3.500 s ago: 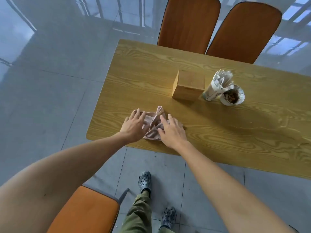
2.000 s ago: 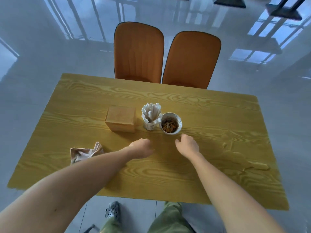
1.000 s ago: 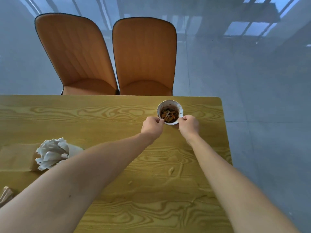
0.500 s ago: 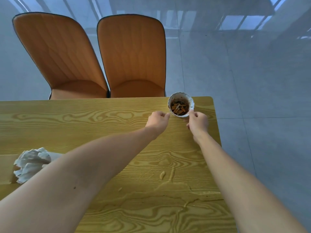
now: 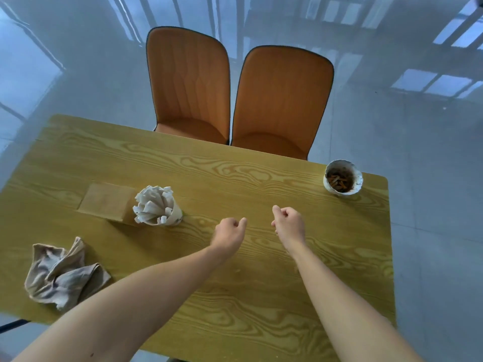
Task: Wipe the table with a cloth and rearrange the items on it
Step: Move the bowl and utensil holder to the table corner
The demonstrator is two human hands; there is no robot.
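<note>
Mid-rearrange: both your hands are empty, fingers loosely curled, hovering over the middle of the table [image 5: 261, 322].

Your left hand [image 5: 229, 233] and right hand [image 5: 289, 223] grip nothing. The bowl [image 5: 343, 177] sits at the far right corner, the cloth [image 5: 61, 274] crumpled near left. I'd guess the paper cup [image 5: 156, 207] or wooden box [image 5: 107, 201] is next, so reach left.

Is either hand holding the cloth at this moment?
No: the cloth lies crumpled on the table, apart from the left hand and right hand, which hold nothing.
</note>
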